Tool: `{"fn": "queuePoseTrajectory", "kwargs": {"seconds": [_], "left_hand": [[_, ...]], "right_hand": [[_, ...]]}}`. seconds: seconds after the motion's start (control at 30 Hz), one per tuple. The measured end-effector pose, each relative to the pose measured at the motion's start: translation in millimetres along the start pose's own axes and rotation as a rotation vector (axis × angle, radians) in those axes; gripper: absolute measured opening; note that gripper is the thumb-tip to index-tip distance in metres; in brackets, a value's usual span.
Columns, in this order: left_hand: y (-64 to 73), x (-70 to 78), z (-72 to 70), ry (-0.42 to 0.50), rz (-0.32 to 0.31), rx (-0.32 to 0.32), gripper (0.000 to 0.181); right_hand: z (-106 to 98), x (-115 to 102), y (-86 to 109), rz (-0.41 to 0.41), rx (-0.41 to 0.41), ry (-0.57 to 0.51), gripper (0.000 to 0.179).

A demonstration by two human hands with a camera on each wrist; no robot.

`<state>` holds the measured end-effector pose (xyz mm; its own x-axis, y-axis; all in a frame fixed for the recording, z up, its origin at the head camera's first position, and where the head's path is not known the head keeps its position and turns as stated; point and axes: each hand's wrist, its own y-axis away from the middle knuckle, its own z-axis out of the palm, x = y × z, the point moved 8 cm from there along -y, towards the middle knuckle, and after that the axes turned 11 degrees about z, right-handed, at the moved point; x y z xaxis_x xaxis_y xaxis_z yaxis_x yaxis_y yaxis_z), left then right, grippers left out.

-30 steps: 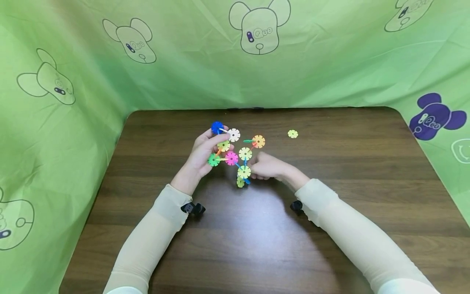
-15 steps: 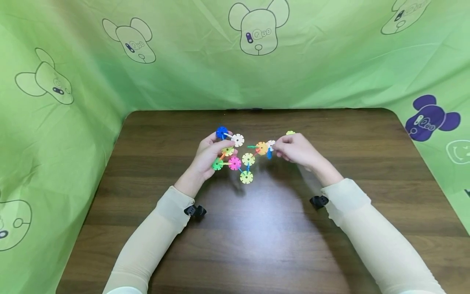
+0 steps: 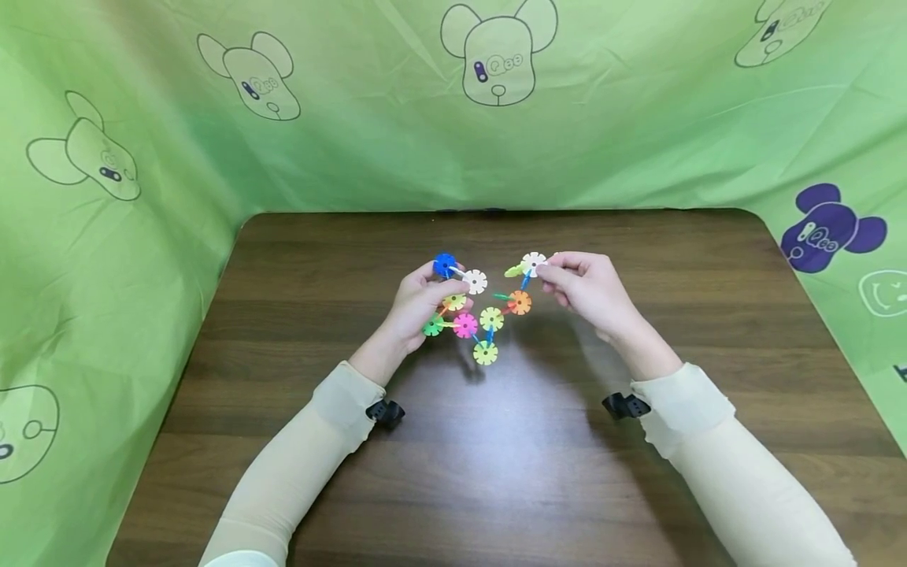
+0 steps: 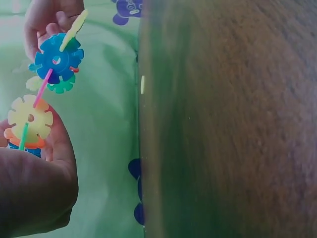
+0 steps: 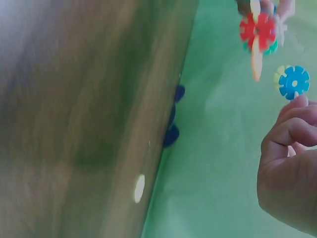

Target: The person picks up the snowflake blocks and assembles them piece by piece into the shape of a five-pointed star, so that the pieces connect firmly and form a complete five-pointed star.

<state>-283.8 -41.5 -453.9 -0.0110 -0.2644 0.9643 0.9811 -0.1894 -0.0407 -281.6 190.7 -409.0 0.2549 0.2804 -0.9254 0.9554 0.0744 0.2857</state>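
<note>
A chain of notched snowflake discs, joined edge to edge, hangs between both hands above the table. My left hand [image 3: 418, 307] grips its left end, around a blue disc [image 3: 444, 264], a white disc [image 3: 475, 281] and a yellow-green one. Along the low middle are a green disc [image 3: 433, 324], a pink disc [image 3: 464, 325] and yellow discs. An orange disc [image 3: 520, 302] leads up to the right end. There my right hand [image 3: 591, 287] pinches another white disc [image 3: 533, 264] between thumb and fingers. A yellow-green disc [image 3: 513, 272] sticks out left of it, apart from the left hand's end.
A loose pale yellow disc [image 5: 139, 188] lies on the brown wooden table [image 3: 453, 488] near its far edge, mostly hidden behind my right hand in the head view. Green printed cloth [image 3: 354, 157] hangs behind the table and along its sides.
My right hand has moved from low beside the chain up and to the right, bringing the free end upward. My left hand has shifted slightly right and down, still gripping the chain.
</note>
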Motion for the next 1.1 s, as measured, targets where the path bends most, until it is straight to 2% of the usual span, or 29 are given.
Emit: {"fn": "queuePoseTrajectory", "kwargs": {"seconds": [0.2,0.47,0.7,0.93,1.1], "left_hand": [[-0.4,-4.9,6.3,0.072,-0.023,-0.018,0.016],[-1.8,-8.7,8.6,0.068,-0.026,-0.028,0.015],[-2.3,-8.4,7.1,0.024,-0.012,-0.006,0.014],[-1.7,-14.0,6.5,0.063,-0.041,-0.009,0.016],[-0.1,-16.1,5.4,0.071,-0.052,-0.010,0.016]], "right_hand": [[14,2,5.9,-0.013,0.002,0.008,0.025],[21,6,5.8,-0.010,-0.008,0.016,0.026],[23,5,6.1,-0.022,-0.020,0.029,0.028],[26,5,5.8,-0.043,-0.042,0.047,0.019],[28,6,4.8,-0.036,-0.042,0.073,0.020]]}}
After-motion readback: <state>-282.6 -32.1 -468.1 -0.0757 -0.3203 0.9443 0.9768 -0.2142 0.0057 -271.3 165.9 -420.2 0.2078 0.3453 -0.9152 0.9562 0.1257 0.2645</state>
